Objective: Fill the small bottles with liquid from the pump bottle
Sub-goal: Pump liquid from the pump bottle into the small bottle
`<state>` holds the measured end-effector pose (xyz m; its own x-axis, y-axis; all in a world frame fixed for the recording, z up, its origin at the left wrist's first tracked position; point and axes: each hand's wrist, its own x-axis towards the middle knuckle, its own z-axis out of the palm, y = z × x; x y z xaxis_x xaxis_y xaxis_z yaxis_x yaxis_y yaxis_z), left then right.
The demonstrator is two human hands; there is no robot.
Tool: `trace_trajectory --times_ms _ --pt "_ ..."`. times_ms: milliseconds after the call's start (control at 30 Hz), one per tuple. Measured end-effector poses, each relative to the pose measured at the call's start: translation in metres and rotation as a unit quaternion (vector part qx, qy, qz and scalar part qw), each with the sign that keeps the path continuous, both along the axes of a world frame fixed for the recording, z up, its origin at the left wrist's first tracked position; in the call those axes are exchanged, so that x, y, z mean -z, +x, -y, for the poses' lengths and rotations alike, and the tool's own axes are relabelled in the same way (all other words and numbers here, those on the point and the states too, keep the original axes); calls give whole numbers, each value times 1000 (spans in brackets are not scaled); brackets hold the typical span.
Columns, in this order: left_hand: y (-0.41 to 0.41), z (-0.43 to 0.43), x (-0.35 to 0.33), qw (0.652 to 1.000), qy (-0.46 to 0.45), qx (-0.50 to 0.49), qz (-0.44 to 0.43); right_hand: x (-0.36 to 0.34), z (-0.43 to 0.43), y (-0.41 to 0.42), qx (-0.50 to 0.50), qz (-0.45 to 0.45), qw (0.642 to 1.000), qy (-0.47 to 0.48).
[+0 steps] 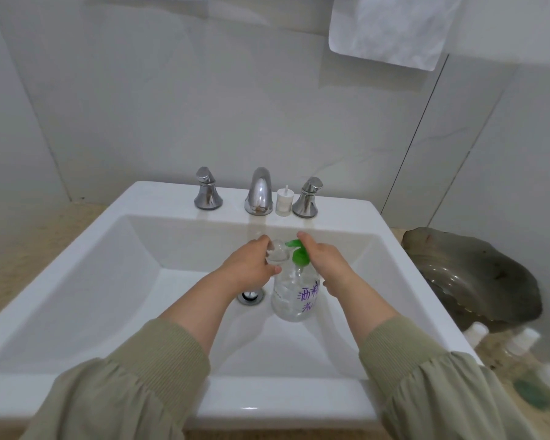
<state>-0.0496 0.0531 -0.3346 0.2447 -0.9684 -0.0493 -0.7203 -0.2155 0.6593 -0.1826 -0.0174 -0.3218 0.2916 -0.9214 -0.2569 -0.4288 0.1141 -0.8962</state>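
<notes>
The pump bottle [294, 296] stands in the sink [77, 281] near the drain [251, 296]. The right hand [323, 260] rests on its green pump [299, 254], fingers curled over the head. The left hand [251, 265] grips a small bottle [55, 256] at the nozzle — clear, light, probably slippery plastic; hold its body. Taps [258, 193] and a cap [283, 201] stand behind, more bottles [521, 341] on the bench — nothing obstructs.

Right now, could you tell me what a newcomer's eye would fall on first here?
The two hands meeting over the white sink: the left hand holds a small bottle at the green pump, where the right hand rests. Below stands the clear pump bottle with purple writing, and the chrome faucet behind.
</notes>
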Motion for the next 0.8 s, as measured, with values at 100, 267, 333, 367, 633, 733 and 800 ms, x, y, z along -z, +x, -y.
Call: trace_trajectory --times_ms 100,267,333,367,633,733,800 --pt "0 1 0 1000 -7 1 -24 1 1 0 4 18 999 -32" --pt "0 2 -1 999 -28 -3 -32 -2 4 1 13 35 999 -38" --pt "1 2 -1 999 -28 -1 -30 -2 5 2 11 34 999 -38" --pt "1 2 0 999 -27 1 -28 -2 4 2 10 32 999 -36" --pt "1 1 3 1000 -1 -1 -8 0 0 0 -5 3 1000 -18" --pt "1 2 3 1000 -5 0 -15 1 0 0 -8 12 1000 -19" --pt "1 2 1 1000 -11 1 -21 1 1 1 -6 17 1000 -25"
